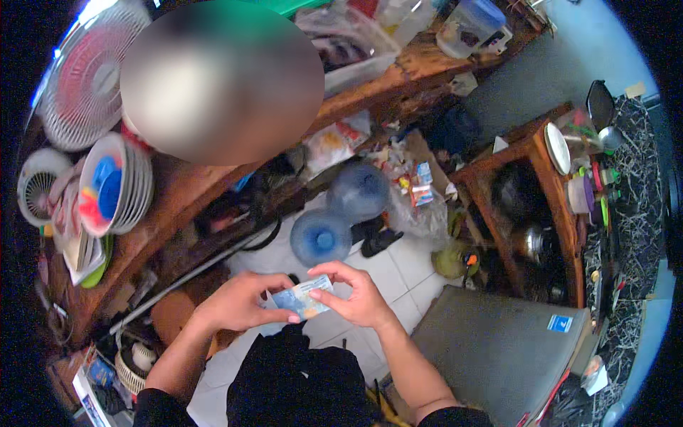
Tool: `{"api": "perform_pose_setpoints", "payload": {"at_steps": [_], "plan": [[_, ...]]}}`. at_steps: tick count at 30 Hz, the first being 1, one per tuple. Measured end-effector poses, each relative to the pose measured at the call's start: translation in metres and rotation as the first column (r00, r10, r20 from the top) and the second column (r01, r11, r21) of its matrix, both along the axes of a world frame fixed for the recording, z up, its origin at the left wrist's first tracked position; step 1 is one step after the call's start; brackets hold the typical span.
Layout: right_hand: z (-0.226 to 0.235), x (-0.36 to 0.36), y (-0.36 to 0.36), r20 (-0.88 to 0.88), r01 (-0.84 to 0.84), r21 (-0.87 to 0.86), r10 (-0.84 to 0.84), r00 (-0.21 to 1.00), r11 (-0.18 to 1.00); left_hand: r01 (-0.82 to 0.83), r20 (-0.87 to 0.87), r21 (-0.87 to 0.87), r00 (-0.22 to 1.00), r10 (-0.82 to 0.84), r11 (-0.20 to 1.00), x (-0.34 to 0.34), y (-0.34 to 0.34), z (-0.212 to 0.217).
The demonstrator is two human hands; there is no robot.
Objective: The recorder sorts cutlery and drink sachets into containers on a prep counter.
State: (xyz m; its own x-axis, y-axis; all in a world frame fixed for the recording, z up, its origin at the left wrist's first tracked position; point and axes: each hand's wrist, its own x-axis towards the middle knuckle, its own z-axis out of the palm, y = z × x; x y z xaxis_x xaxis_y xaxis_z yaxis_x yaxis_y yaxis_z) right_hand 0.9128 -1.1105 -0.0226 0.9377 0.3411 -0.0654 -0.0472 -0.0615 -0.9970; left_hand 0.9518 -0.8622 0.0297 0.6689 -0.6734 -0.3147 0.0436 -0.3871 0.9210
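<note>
Head view: 2 blue water jugs beyond hands.

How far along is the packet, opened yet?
Done: the packet is picked up and held over the floor tiles, above the person's lap. In hand: left hand pinches its left end, right hand grips the top and right edge. Left: no tear or opening shows and nothing has come out; it looks sealed, though the fingers hide part of it.

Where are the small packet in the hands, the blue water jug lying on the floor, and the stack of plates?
Small packet (304,297), head view, its pale blue front.
Blue water jug (321,238), head view, its round base.
Stack of plates (135,186), head view, the rims.
</note>
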Motion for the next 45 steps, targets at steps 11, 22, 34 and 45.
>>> {"api": "perform_pose_setpoints", "payload": {"at_steps": [11, 22, 34, 45], "plan": [[-0.081, 0.228, -0.197, 0.126, 0.396, -0.306, -0.376, 0.918, 0.866, -0.188, 0.105, 0.261, 0.981, 0.166, 0.947, 0.138, -0.148, -0.028], [-0.16, 0.391, -0.316, 0.451, 0.335, -0.783, 0.107, 0.886, 0.523, -0.547, -0.043, 0.025, 0.835, 0.548, 0.836, 0.191, -0.296, -0.069], [-0.147, 0.338, -0.345, 0.414, 0.303, -0.795, 0.105, 0.904, 0.525, -0.613, -0.132, -0.025, 0.785, 0.606, 0.789, 0.188, -0.302, -0.077], [-0.108, 0.258, -0.357, 0.525, 0.467, -0.642, -0.094, 0.846, 0.608, -0.594, -0.188, -0.096, 0.799, 0.571, 0.799, 0.168, -0.286, -0.05]]}}
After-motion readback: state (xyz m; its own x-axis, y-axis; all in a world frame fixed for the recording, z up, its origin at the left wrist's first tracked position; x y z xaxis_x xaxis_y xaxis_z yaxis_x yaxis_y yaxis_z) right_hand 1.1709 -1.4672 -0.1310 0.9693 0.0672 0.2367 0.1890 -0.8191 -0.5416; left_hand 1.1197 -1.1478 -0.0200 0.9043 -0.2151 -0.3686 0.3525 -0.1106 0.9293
